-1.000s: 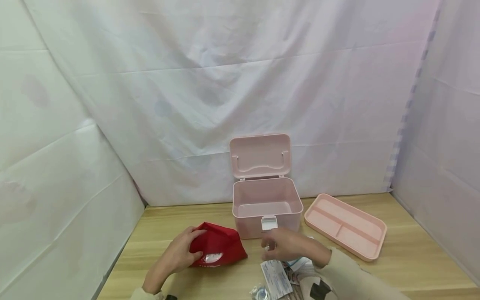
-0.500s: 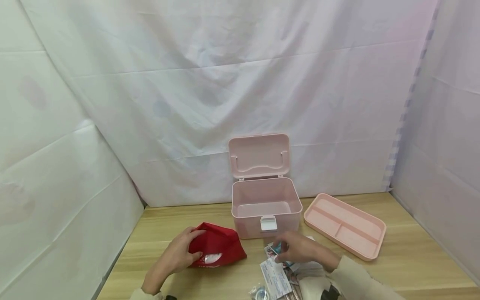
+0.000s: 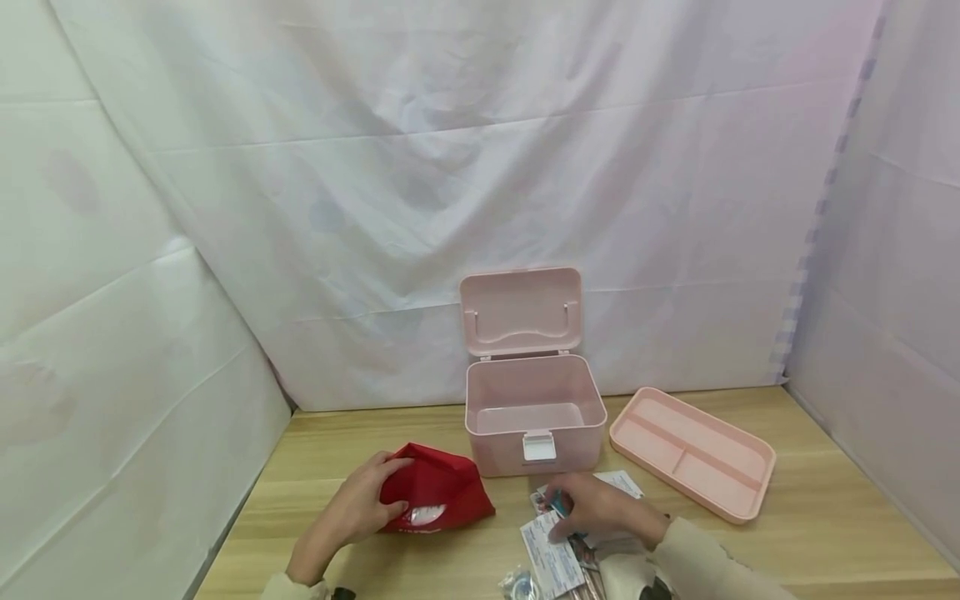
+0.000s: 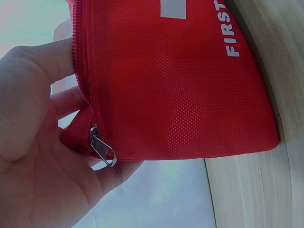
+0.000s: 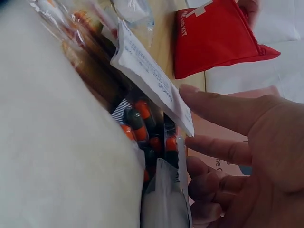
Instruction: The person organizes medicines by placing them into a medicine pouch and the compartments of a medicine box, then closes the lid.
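My left hand [image 3: 367, 504] grips the open top of a red first aid pouch [image 3: 467, 504], left of the pink box. In the left wrist view its zip puller [image 4: 101, 148] hangs by my palm. My right hand [image 3: 600, 510] is over a pile of small medical supplies. Thumb and index finger pinch the near corner of a white printed packet [image 5: 147, 71], whose other end lies low in the pile. Beside it in the right wrist view are orange-and-dark capsules [image 5: 137, 124] in a blister pack. A small blue item [image 3: 558, 505] shows under my right fingers.
A pink box [image 3: 495, 454] with its lid [image 3: 521, 308] raised stands at the back. To its right lies a pink divided tray [image 3: 690, 450]. A clear bag [image 3: 519, 585] sits at the front edge. Another printed packet [image 3: 621, 482] lies behind my right hand. White cloth [image 3: 450, 167] hangs behind.
My right hand has come down and toward me from in front of the box onto the pile, its thumb now on the white packet. The left hand and pouch stay put.
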A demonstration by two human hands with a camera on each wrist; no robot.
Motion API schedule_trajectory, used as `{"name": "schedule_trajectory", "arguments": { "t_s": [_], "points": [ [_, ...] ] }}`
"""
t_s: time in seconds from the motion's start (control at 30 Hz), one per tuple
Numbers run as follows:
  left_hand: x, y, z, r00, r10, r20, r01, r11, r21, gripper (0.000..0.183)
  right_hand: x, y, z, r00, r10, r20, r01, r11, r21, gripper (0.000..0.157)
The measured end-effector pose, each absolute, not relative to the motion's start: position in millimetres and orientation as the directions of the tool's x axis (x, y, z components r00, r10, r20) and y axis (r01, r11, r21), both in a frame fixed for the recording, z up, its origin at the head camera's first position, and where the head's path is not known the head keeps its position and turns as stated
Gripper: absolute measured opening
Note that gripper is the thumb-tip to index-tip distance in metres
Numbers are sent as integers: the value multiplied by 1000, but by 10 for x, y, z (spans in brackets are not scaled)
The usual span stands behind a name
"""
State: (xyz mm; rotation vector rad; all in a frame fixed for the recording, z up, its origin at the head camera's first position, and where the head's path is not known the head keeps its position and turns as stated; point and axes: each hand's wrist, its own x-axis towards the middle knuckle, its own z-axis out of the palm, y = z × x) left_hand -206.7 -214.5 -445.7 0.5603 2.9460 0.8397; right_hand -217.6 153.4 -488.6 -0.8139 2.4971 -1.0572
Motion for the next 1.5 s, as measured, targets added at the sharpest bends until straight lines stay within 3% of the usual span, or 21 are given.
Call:
{"name": "schedule_trajectory", "arguments": {
  "t_s": [0.23,0.83,1.13,1.5],
  "points": [
    [-2062,-2148,-4459,-936,344,74,331,789,518,53,-2156,1496,-4917,-795,-602,-66,-406,610,-680,42],
    [-2080,-2143,-4455,-937,343,61,324,791,519,53,-2181,1501,-4910,-812,-582,-36,-395,594,-701,33],
    [-2082,-2141,-4449,-939,339,61,320,792,520,53,-2181,1532,-4857,-827,-560,-36,-312,511,-801,36],
    [-2087,-2142,-4459,-937,340,74,328,793,514,54,-2198,1543,-4800,-782,-621,-59,-224,367,-903,30]
  ]
}}
